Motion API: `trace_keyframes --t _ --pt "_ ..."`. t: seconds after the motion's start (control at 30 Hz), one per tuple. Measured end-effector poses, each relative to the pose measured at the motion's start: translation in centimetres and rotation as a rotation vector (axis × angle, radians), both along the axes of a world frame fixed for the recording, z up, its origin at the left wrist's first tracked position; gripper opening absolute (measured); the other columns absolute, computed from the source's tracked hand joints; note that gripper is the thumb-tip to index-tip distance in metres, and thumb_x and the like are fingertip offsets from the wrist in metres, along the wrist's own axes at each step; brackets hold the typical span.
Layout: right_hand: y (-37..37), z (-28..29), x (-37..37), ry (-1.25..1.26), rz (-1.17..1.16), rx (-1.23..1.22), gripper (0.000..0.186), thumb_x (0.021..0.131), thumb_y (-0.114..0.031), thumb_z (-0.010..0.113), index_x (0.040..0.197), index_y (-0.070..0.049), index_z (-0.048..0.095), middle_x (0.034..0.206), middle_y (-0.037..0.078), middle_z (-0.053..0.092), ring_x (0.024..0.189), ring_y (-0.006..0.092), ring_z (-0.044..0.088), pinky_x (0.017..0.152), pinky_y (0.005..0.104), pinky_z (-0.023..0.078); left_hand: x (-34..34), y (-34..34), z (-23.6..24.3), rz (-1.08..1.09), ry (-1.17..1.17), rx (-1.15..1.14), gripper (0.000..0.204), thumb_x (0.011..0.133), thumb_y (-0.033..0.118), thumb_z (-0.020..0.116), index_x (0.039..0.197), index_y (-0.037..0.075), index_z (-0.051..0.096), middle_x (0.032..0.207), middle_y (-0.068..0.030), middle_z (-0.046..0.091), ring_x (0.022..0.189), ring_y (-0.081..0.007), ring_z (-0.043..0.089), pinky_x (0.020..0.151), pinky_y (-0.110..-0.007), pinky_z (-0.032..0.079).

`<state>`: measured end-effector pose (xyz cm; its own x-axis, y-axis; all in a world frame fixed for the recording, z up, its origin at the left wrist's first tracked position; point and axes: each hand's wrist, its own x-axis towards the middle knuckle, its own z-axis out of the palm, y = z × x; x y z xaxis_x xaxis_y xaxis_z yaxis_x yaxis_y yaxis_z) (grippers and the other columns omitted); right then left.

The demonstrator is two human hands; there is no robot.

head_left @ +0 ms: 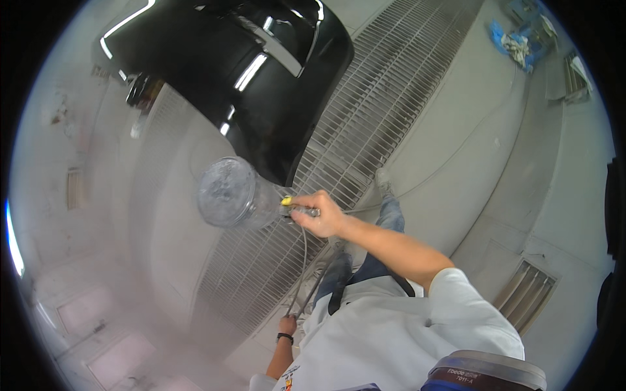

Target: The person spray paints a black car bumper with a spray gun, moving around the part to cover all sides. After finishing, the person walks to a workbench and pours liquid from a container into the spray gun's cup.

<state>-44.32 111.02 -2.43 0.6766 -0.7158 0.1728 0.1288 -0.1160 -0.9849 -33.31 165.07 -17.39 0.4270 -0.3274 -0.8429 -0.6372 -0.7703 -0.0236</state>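
Note:
My right hand [316,215] grips a spray gun [287,210] with a yellow part on top and a large translucent cup [225,192] tilted toward the left. The cup is beside the lower corner of a glossy black curved vehicle panel [274,98]; whether they touch I cannot tell. A thin hose [304,267] hangs from the gun. Low by my left leg, my left hand [287,326] is closed on the hose, where a second dark line runs alongside. Pale mist hazes the left side of the view.
A long metal floor grate [385,78] runs under my feet and the panel. A hose [443,176] crosses the pale floor [476,150] at right. Blue-and-white crumpled material [512,45] lies upper right. A vented wall [564,195] borders the right side. A respirator [482,371] shows at the bottom.

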Motion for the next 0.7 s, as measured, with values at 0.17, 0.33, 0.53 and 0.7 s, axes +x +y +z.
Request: trace_keyframes --t 0.17,0.33,0.53,0.7 --pt "-11.7 -5.1 -7.5 0.003 -0.133 0.214 0.024 0.092 -0.019 0.066 0.105 0.001 0.071 0.082 0.009 0.072 0.07 0.0154 0.067 0.065 0.0302 0.054 -1.9 -8.7 1.6 -0.206 0.042 -0.134 0.023 0.092 0.018 0.052 0.098 0.004 0.07 0.109 -0.0222 0.069 0.097 -0.0423 0.067 0.082 -0.052 0.055" --pt "-29.0 -7.7 -15.6 -0.136 -0.349 0.644 0.034 0.097 -0.038 0.064 0.102 -0.005 0.057 0.085 0.013 0.068 0.072 0.0205 0.067 0.06 0.0329 0.057 -4.7 -21.2 2.6 -0.198 -0.004 -0.136 0.02 0.089 0.013 0.053 0.1 0.007 0.069 0.105 -0.0194 0.069 0.093 -0.0416 0.067 0.078 -0.051 0.055" --pt "-44.3 -11.8 -17.6 -0.084 -0.771 0.527 0.052 0.093 -0.046 0.064 0.102 0.005 0.064 0.08 0.018 0.068 0.056 0.0249 0.066 0.048 0.0386 0.055 -8.5 -31.2 3.6 -0.09 0.012 -0.287 0.03 0.094 0.019 0.046 0.105 0.004 0.07 0.104 -0.023 0.068 0.094 -0.0416 0.066 0.08 -0.049 0.052" --pt "-42.8 -15.4 -14.0 0.341 -1.067 0.212 0.05 0.095 -0.043 0.064 0.086 0.006 0.071 0.072 0.011 0.068 0.06 0.018 0.064 0.056 0.0323 0.048 -7.3 -29.4 2.3 0.069 -0.027 -0.295 0.031 0.095 0.019 0.047 0.102 0.001 0.07 0.103 -0.0225 0.07 0.095 -0.0375 0.068 0.077 -0.047 0.054"
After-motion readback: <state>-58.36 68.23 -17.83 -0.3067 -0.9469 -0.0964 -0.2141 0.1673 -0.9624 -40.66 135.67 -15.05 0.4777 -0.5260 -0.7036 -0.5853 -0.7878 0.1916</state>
